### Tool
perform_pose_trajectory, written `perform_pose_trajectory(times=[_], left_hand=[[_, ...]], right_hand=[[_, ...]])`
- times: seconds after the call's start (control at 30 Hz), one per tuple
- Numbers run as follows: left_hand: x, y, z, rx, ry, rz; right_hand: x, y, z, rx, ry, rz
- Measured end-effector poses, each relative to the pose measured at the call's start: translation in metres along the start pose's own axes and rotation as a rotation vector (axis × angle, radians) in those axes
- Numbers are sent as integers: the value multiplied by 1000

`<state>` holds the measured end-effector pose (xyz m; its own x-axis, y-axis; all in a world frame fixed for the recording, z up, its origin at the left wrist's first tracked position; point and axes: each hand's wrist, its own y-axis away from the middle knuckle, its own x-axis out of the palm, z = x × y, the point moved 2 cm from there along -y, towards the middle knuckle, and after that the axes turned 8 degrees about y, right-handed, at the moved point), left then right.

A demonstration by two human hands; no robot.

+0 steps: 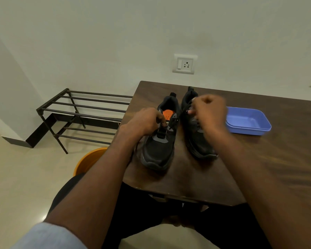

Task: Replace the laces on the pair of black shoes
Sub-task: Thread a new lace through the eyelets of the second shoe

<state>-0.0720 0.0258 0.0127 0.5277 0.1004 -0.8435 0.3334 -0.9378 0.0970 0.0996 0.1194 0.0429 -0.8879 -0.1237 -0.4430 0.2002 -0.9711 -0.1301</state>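
Two black shoes stand side by side on a dark wooden counter [258,168], toes toward the near edge. The left shoe [158,146] shows an orange insole. The left hand [144,123] rests on it, fingers [162,121] curled, pinching the black lace [172,123] at the eyelets. The right hand [210,112], blurred, hovers over the right shoe [196,139], fingers bent; what they hold cannot be told. A blue tray [248,122] sits beside the right shoe toward the far edge.
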Motion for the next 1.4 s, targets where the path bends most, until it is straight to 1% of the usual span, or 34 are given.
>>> perform_pose_trajectory(times=[0.03, 0.07, 0.1, 0.13, 0.2, 0.23, 0.3, 0.37, 0.4, 0.43, 0.47, 0.5, 0.53, 0.63, 0.67, 0.7, 0.73, 0.8, 0.87, 0.9, 0.97, 1.0, 1.03, 1.07, 1.1, 1.2, 1.23, 1.27, 1.3, 1.4], left_hand=[[-1, 0, 1, 5, 10, 0], [-1, 0, 1, 9, 17, -2], [-1, 0, 1, 12, 21, -9], [-1, 0, 1, 13, 26, -14], [-1, 0, 0, 10, 38, -20], [0, 0, 1, 11, 41, -27], [1, 0, 0, 12, 46, -40], [3, 0, 0, 0, 66, -29], [4, 0, 0, -5, 76, -22], [4, 0, 1, -9, 82, -16], [4, 0, 1, -9, 87, -12], [4, 0, 1, -10, 92, -11], [3, 0, 3, -11, 98, -11], [2, -2, 5, -7, 89, -9], [2, -3, 6, -6, 87, -9], [2, -3, 5, -8, 92, -4], [2, -4, 5, -10, 94, 3], [3, -4, 5, -9, 86, 14], [4, -4, 5, -5, 75, -1], [4, -4, 5, -3, 71, -9], [5, -2, 4, 5, 55, -10], [5, -2, 4, 8, 55, -10], [5, -2, 4, 10, 61, -10], [5, -1, 5, 10, 71, -11], [5, -1, 5, 7, 80, -11], [5, -3, 5, 2, 84, -4], [5, -3, 5, 4, 83, -5], [6, -3, 5, 4, 84, -6], [5, -3, 5, 6, 83, -7], [3, -3, 5, 14, 78, -8]], right_hand=[[-14, -6, 6, -4, -106, -146], [-27, -10, 9, -23, -124, -261], [-36, -12, 9, -56, -38, -332], [-42, -12, 6, -96, 139, -348], [-38, -10, -2, -207, 516, -231], [-28, -8, -4, -270, 617, -136], [-5, 2, -6, -348, 672, 121], [19, 13, -12, -302, 694, 404], [28, 18, -16, -277, 717, 500], [35, 22, -20, -278, 740, 542], [37, 22, -21, -279, 742, 535], [35, 20, -20, -266, 709, 472], [29, 15, -16, -238, 630, 346], [-13, -2, 2, -93, 277, -201], [-25, -6, 3, -90, 258, -325], [-33, -8, 2, -127, 328, -384], [-36, -10, -1, -177, 455, -370], [-28, -9, -6, -299, 667, -216], [-8, 1, -5, -432, 723, -24], [4, 7, -6, -449, 713, 102], [25, 20, -11, -386, 716, 360], [32, 25, -15, -350, 741, 445], [36, 26, -19, -329, 761, 476], [35, 25, -20, -303, 774, 457], [32, 21, -20, -271, 772, 388], [3, 4, -12, -171, 744, 31], [-4, -1, -12, -164, 768, -25], [-8, -3, -12, -184, 810, -17], [-9, -3, -12, -232, 840, 33], [6, 7, -7, -412, 795, 257]])
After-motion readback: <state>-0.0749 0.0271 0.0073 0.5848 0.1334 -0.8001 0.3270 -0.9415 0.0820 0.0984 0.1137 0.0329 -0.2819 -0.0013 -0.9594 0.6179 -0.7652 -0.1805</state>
